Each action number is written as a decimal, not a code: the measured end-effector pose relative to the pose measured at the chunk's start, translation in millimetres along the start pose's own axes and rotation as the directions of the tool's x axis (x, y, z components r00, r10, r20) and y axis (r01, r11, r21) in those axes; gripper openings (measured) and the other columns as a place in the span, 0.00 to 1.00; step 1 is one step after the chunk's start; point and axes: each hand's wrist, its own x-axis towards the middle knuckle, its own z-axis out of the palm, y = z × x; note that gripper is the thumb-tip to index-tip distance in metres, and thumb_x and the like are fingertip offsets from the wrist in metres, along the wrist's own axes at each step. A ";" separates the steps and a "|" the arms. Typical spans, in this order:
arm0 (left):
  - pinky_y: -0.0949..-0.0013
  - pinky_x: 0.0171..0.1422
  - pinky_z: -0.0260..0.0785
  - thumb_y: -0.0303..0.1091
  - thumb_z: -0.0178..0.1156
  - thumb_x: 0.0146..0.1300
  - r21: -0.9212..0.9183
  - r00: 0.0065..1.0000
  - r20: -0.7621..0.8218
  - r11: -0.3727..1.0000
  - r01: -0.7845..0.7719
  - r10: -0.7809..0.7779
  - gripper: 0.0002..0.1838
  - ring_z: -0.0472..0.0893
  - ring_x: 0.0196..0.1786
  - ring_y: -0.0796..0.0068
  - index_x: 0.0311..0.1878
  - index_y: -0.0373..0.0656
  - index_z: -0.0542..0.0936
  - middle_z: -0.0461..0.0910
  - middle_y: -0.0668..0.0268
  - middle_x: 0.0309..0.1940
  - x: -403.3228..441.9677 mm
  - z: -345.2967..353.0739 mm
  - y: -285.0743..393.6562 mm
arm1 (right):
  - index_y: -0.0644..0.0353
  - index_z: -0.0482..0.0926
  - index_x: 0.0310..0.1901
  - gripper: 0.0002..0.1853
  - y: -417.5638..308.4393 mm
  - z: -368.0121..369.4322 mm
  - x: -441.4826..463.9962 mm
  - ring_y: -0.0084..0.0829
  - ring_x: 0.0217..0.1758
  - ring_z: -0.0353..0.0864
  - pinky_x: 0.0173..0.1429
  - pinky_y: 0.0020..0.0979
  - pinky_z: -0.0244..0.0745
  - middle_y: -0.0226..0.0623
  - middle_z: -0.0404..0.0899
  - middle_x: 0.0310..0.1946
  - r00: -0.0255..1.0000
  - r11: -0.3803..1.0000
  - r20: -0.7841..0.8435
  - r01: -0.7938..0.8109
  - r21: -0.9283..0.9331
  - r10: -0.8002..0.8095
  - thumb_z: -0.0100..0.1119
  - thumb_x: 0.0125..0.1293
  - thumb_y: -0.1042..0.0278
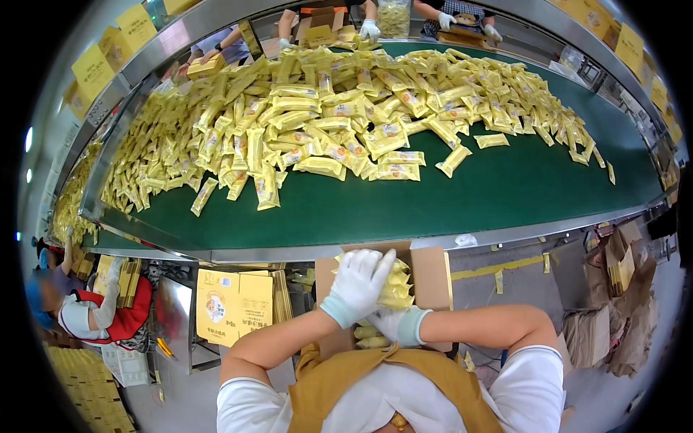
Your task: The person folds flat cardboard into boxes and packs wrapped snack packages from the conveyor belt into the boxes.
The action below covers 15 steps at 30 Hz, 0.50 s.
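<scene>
An open cardboard carton (431, 278) stands in front of my chest, against the conveyor's near edge. Inside it, a stack of yellow snack packets (395, 283) is held between my two gloved hands. My left hand (361, 280) presses on the stack from the left and top, fingers closed against it. Lower down, my right hand (395, 322) grips the near end of the stack, its fingers partly hidden by the packets and my left hand. More yellow packets (369, 338) lie in the carton close to my body.
Heaped loose packets (317, 108) cover much of the green conveyor belt (325, 216). Flattened yellow cartons (234, 303) stand at left, near a seated person in red (130, 310). Brown cardboard (592, 332) lies at right. Gloved co-workers' hands (369, 30) show across the belt.
</scene>
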 end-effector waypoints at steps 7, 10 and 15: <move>0.51 0.68 0.60 0.37 0.58 0.58 0.163 0.915 0.395 0.986 0.023 -0.087 0.40 0.74 0.59 0.55 0.75 0.37 0.63 0.75 0.53 0.54 3.4 44.3 7.7 | 0.46 0.66 0.74 0.35 -30.1 -46.2 5.3 0.47 0.45 0.86 0.43 0.45 0.80 0.47 0.83 0.51 0.919 0.959 0.321 -0.158 -0.236 0.230 0.59 0.66 0.49; 0.52 0.71 0.58 0.36 0.61 0.56 0.057 0.835 0.549 0.998 -0.002 -0.030 0.44 0.73 0.62 0.53 0.77 0.37 0.60 0.74 0.50 0.57 8.0 55.9 -3.8 | 0.46 0.69 0.73 0.32 -10.6 -6.3 15.7 0.46 0.47 0.86 0.43 0.47 0.80 0.42 0.84 0.49 0.984 0.955 0.171 -0.004 -0.298 0.057 0.56 0.70 0.46; 0.55 0.76 0.64 0.36 0.65 0.66 -0.576 0.633 0.692 0.794 0.193 0.348 0.36 0.71 0.73 0.52 0.75 0.34 0.65 0.70 0.43 0.70 48.0 -53.0 -72.8 | 0.52 0.80 0.63 0.21 36.3 -167.9 -13.3 0.37 0.55 0.84 0.53 0.42 0.80 0.42 0.86 0.49 0.935 0.890 0.278 0.074 0.451 -0.219 0.58 0.73 0.56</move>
